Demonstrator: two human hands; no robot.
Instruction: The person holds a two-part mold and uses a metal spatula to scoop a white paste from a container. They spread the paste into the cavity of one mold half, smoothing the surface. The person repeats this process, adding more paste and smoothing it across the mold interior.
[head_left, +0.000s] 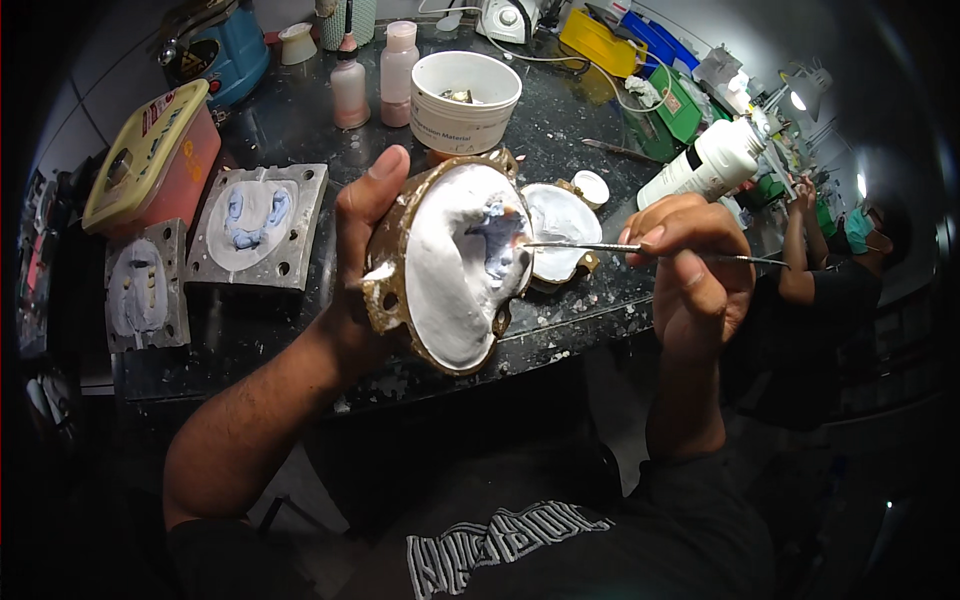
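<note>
My left hand [362, 225] is wrapped round a brass-coloured dental flask half [388, 305], holding it tilted up above the bench edge. White plaster [445, 290] fills the flask, with a bluish-grey hollow [497, 235] on its right side. Between thumb and fingers, my right hand [700, 265] pinches a thin metal dental carving tool [590, 246]. The tool's tip meets the right edge of the hollow; whether it presses in I cannot tell. Just behind lies another plaster-filled flask part [562, 225] on the bench, partly covered by the held half.
Two grey metal mould plates [310, 215] [172, 325] lie at left beside a pink lidded box [185, 170]. Behind stand a white tub [465, 110] and two pinkish bottles [350, 95] [398, 75]. A white bottle [705, 160] leans at right. A masked person [840, 270] works farther right.
</note>
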